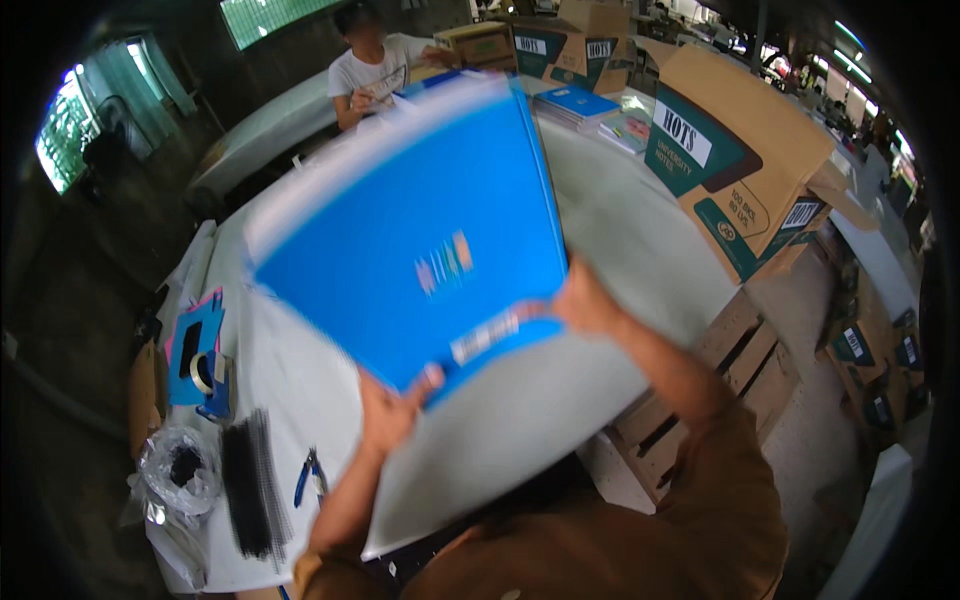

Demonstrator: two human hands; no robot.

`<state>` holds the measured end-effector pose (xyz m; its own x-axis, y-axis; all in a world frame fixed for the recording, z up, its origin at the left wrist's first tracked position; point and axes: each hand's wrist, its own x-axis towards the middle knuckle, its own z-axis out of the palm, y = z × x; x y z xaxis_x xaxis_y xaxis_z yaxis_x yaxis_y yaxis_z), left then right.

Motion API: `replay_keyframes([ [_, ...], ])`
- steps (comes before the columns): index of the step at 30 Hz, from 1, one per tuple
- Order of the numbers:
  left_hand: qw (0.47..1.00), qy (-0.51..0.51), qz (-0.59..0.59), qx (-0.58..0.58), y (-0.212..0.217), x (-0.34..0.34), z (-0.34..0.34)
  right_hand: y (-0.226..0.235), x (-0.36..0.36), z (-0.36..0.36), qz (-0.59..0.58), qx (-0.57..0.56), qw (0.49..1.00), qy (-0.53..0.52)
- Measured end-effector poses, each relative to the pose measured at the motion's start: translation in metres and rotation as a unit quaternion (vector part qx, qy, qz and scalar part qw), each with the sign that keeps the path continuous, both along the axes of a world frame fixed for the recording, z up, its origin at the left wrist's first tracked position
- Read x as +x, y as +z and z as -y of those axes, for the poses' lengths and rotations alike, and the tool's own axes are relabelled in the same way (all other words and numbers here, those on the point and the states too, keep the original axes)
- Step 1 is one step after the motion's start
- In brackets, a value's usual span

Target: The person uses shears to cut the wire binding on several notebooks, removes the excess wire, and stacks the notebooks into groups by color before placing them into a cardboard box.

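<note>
Both my hands hold up a large blue notebook (400, 230) over the table, its cover facing me with small coloured marks and a pale label strip. The white, motion-blurred band along its far left side looks like pages. My left hand (392, 408) pinches the near left corner, thumb on top of the cover. At the near right corner, my right hand (585, 303) grips the edge, its thumb lying over the cover. Most of the fingers of both hands are hidden beneath the notebook.
Pliers (310, 477), black wire binding strips (252, 485), a plastic bag (180, 468) and a blue tape dispenser (217, 388) lie on the white table (290, 370). Notebooks (577, 105) are stacked near open cartons (740, 150). Opposite sits another person (375, 70). A wooden pallet (720, 370) stands right.
</note>
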<state>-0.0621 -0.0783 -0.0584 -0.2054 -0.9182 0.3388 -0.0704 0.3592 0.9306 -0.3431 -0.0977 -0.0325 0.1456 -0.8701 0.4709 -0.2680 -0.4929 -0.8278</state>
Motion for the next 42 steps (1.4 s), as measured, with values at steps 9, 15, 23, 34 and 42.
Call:
replay_keyframes([
  [9, 0.985, 0.032, -0.039, 0.167, 0.135, -0.097, 0.168, 0.130, -0.082, 0.190, 0.166, 0.060, 0.983, -0.055],
  [15, 0.949, -0.020, 0.034, 0.314, 0.117, -0.088, 0.209, 0.070, -0.070, 0.216, 0.106, 0.073, 0.976, -0.173],
  [23, 0.941, 0.167, 0.218, 0.200, 0.075, -0.014, 0.243, 0.030, -0.029, 0.207, 0.389, -0.090, 0.824, -0.402],
  [34, 0.947, 0.061, 0.001, 0.315, 0.052, -0.063, 0.222, -0.057, 0.027, 0.199, 0.360, 0.090, 0.792, -0.485],
  [42, 0.958, 0.058, 0.026, 0.281, 0.047, -0.048, 0.241, -0.063, 0.018, 0.195, 0.292, 0.081, 0.847, -0.437],
])
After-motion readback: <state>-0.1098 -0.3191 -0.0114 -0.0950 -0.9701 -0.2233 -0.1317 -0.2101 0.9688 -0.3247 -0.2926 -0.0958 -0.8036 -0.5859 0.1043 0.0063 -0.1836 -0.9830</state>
